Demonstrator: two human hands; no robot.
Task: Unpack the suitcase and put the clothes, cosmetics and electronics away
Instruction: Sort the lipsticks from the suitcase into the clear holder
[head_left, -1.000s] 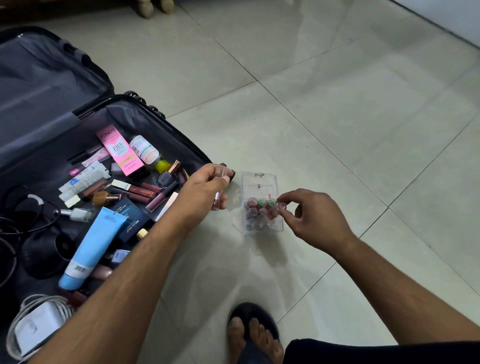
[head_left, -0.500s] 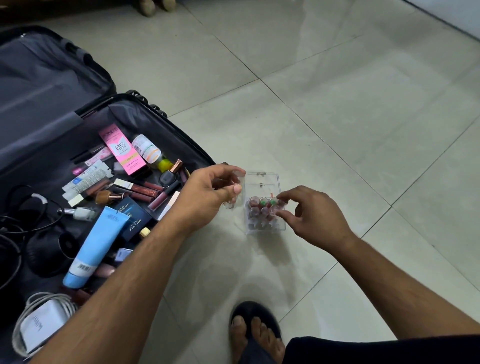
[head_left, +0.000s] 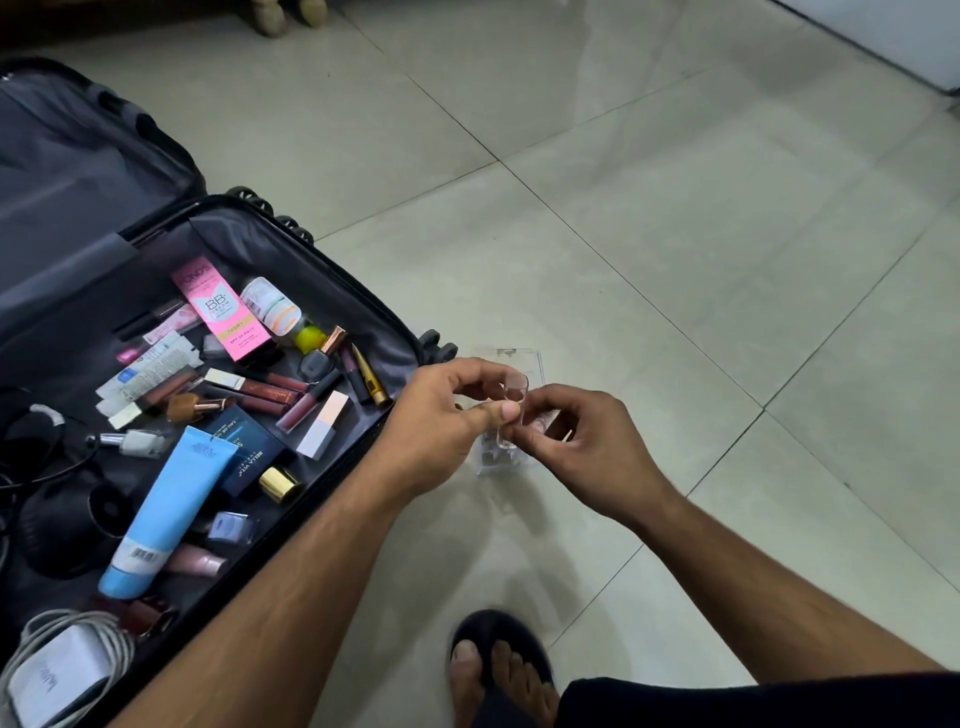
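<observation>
An open black suitcase (head_left: 332, 260) lies on the floor at the left, holding several cosmetics: a pink BB cream box (head_left: 221, 314), a blue tube (head_left: 166, 506), lip glosses (head_left: 270, 389). Just right of it a clear plastic organizer box (head_left: 524, 361) stands on the tiles, mostly hidden by my hands. My left hand (head_left: 441, 421) and my right hand (head_left: 582, 452) meet above it, both pinching a small clear tube (head_left: 511, 405).
Black cables and a round black item (head_left: 67, 525) lie at the suitcase's left, a white charger with a coiled cord (head_left: 57, 670) at its bottom corner. My sandalled foot (head_left: 498, 670) stands on the tiles below the hands. Furniture feet (head_left: 291, 15) are at the top.
My left hand carried the clear tube rightwards over the organizer box. My right hand left the box's slots and rose to pinch the tube too.
</observation>
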